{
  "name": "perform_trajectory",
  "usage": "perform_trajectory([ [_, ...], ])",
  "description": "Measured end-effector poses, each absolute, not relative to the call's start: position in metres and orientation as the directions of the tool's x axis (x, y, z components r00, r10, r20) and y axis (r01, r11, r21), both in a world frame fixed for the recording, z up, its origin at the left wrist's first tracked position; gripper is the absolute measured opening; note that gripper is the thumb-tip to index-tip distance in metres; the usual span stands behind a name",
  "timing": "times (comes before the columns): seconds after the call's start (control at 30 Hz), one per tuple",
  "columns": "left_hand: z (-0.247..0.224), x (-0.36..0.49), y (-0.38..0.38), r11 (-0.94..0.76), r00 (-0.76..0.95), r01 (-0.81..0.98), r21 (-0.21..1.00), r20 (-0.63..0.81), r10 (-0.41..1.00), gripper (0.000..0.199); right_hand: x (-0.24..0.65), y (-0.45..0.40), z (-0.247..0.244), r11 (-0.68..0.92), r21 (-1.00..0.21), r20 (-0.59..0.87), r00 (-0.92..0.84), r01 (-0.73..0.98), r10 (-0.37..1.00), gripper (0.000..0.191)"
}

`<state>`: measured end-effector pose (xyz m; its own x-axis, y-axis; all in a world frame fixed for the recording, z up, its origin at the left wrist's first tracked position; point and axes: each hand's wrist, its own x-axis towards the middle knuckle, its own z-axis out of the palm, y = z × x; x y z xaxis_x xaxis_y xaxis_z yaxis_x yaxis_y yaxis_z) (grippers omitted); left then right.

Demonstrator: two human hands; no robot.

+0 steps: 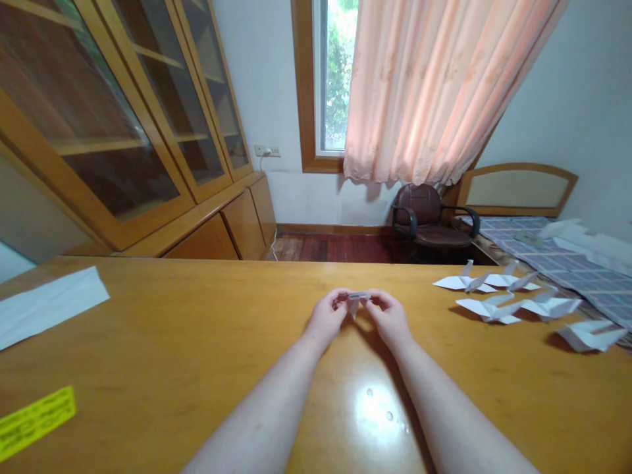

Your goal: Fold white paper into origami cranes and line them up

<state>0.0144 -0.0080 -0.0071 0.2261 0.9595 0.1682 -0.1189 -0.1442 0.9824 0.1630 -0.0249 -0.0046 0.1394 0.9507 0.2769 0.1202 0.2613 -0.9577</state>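
A small piece of folded white paper is held just above the wooden table, with a pointed flap hanging down from it. My left hand pinches its left side. On the other side, my right hand grips it between thumb and fingers. Parts of the paper are hidden behind the fingertips. To the right, several folded white paper cranes stand in a loose group on the table, their wings spread.
The yellow-brown table fills the foreground. White paper lies at its left, above a bright yellow label. Beyond the far edge are a glass-door cabinet, a dark armchair and a bed with a checked cover.
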Motion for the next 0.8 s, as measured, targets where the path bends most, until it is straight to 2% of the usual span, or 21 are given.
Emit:
perform_trajectory([
  [0.1,-0.008,0.014,-0.009,-0.189,0.22,-0.051,0.981,0.196,0.956,0.023,0.163,-0.025,-0.004,0.335,-0.934,0.35,0.131,0.124,0.928,0.012],
  [0.23,-0.009,0.013,-0.008,-0.27,0.166,0.066,0.961,0.256,0.952,0.024,0.163,-0.024,-0.006,0.356,-0.929,0.369,0.157,0.103,0.916,0.012],
  [0.5,-0.005,0.01,-0.006,-0.368,0.175,0.17,0.914,0.34,0.924,0.02,0.162,-0.024,-0.004,0.324,-0.943,0.332,0.234,0.071,0.914,0.013],
  [0.63,-0.003,0.01,-0.007,-0.379,0.184,0.172,0.909,0.348,0.919,0.016,0.163,-0.022,-0.005,0.307,-0.946,0.322,0.216,0.101,0.922,0.012],
  [0.8,0.002,0.01,-0.01,-0.359,0.206,0.153,0.921,0.326,0.923,0.011,0.163,-0.023,-0.003,0.206,-0.979,0.206,0.121,0.015,0.971,0.02],
])
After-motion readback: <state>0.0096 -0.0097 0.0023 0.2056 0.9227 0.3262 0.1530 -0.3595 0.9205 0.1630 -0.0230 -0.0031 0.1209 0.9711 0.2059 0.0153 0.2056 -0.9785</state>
